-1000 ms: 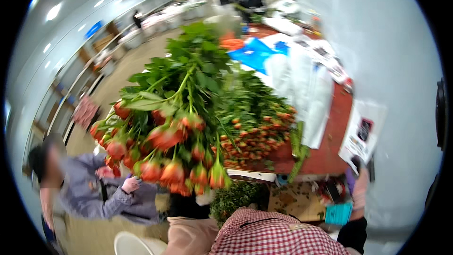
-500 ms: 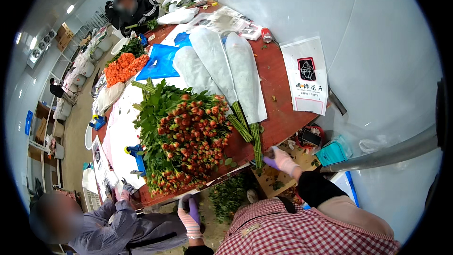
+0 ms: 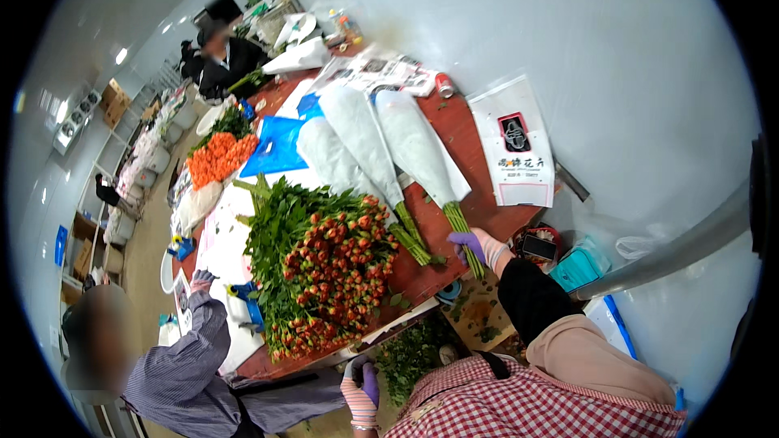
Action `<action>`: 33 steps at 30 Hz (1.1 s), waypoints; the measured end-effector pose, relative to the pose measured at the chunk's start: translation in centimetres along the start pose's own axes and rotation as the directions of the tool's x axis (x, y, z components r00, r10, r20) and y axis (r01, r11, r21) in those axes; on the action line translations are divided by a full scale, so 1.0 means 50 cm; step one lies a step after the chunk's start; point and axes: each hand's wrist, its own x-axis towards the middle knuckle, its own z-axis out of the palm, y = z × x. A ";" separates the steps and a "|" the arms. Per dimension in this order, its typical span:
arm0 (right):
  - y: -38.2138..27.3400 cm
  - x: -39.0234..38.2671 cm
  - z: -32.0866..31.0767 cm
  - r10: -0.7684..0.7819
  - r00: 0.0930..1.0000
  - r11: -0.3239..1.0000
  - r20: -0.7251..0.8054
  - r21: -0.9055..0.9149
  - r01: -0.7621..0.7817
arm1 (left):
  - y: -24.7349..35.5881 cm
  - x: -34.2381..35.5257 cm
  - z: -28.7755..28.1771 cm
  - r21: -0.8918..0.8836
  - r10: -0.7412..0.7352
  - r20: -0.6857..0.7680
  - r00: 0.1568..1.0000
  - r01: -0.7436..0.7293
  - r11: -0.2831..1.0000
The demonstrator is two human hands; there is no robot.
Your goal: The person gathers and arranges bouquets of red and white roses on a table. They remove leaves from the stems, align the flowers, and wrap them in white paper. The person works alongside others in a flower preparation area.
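Three white-wrapped flower bundles [image 3: 410,146] lie on the red table [image 3: 462,122]. My gloved right hand [image 3: 475,247] is closed round the green stems [image 3: 454,219] of the rightmost one. My gloved left hand [image 3: 361,393] is below the table's front edge with curled fingers; I cannot make out whether they hold anything. A large heap of small orange-red roses [image 3: 329,268] with leaves lies left of the stems. Behind it are a blue plastic sheet [image 3: 276,142] and a bunch of bright orange flowers [image 3: 217,158].
A co-worker [image 3: 178,357] stands at my left; another person [image 3: 223,65] is at the far end. A tape dispenser [image 3: 247,308], can [image 3: 444,85] and printed wrapper [image 3: 507,170] are on the table. A metal pipe [image 3: 665,255], turquoise bag [image 3: 576,268] and leafy pile [image 3: 406,365] are nearby.
The large rose bunch that filled the view a second ago is out of sight as the view has turned. My right hand has moved forward and closed on the stems.
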 end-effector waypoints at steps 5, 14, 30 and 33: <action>-0.081 -0.168 0.027 -0.422 0.903 0.715 -0.082 -0.642 0.276 | 0.078 0.047 0.116 0.033 0.175 0.227 0.958 -0.187 0.982; -0.084 -0.505 0.064 -0.737 0.669 0.314 -0.102 -0.927 0.204 | 0.333 0.060 0.335 -0.227 0.294 0.605 0.740 -0.194 0.954; -0.178 -0.479 0.102 -0.880 0.343 -0.286 0.328 -0.943 0.169 | 0.370 -0.071 0.256 0.017 0.226 0.416 0.881 -0.256 0.967; -0.186 -0.477 0.158 -0.820 0.401 -0.351 0.408 -0.913 0.208 | 0.333 -0.036 0.238 0.208 0.078 0.386 0.919 -0.169 0.963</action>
